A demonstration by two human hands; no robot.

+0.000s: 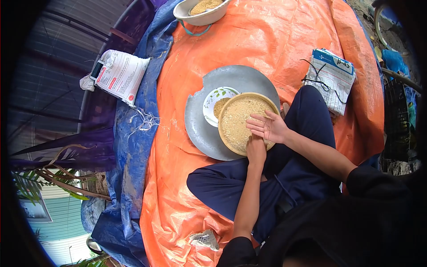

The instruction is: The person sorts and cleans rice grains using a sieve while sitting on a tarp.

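Note:
A round shallow basket (pixel 235 118) of pale grain rests at my lap, overlapping a large grey metal tray (pixel 200 129) with a chipped edge. Between them a white plate (pixel 209 104) with a leaf pattern holds a small heap of brown grain, partly covered by the basket. My right hand (pixel 269 127) is over the basket's right side, palm up with its fingers spread, holding nothing. My left hand (pixel 255 149) is at the basket's near edge, just below the right fingers; its fingertips are hidden, and what they hold, if anything, cannot be seen.
An orange tarp (pixel 178 187) lies over a blue one (pixel 133 151). At the top stands a white basin (pixel 200 18) with grain. A white printed sack (pixel 122 75) is at the left, a tied paper bundle (pixel 329 82) at the right, a crumpled scrap (pixel 204 240) near my left arm.

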